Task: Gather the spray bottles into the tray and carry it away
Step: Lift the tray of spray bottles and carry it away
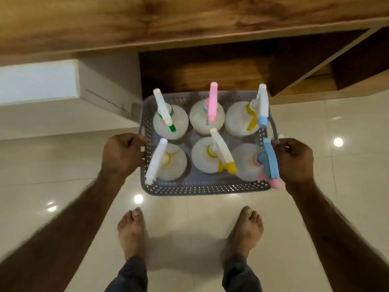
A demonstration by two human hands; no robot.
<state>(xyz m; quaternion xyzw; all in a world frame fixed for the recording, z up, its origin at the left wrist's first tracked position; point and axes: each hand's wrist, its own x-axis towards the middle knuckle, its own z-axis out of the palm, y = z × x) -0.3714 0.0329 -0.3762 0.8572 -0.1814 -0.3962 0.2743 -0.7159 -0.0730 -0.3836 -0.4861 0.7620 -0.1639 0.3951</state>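
Observation:
A grey perforated tray (202,189) hangs in the air over the tiled floor, held at both sides. My left hand (124,153) grips its left handle and my right hand (293,158) grips its right handle. Several translucent spray bottles stand upright inside in two rows. The back row has a green-tipped bottle (168,121), a pink-headed bottle (211,106) and a bottle with a blue nozzle and yellow trigger (255,114). In the front row stand a white-headed bottle (162,161), a yellow-nozzled bottle (219,154) and a blue-headed bottle with a pink tip (268,163).
A wooden table top (168,20) spans the top of the view, with dark wooden shelving (294,66) beneath it. A white block (42,81) sits at the left. My bare feet (189,232) stand on glossy cream floor tiles below the tray.

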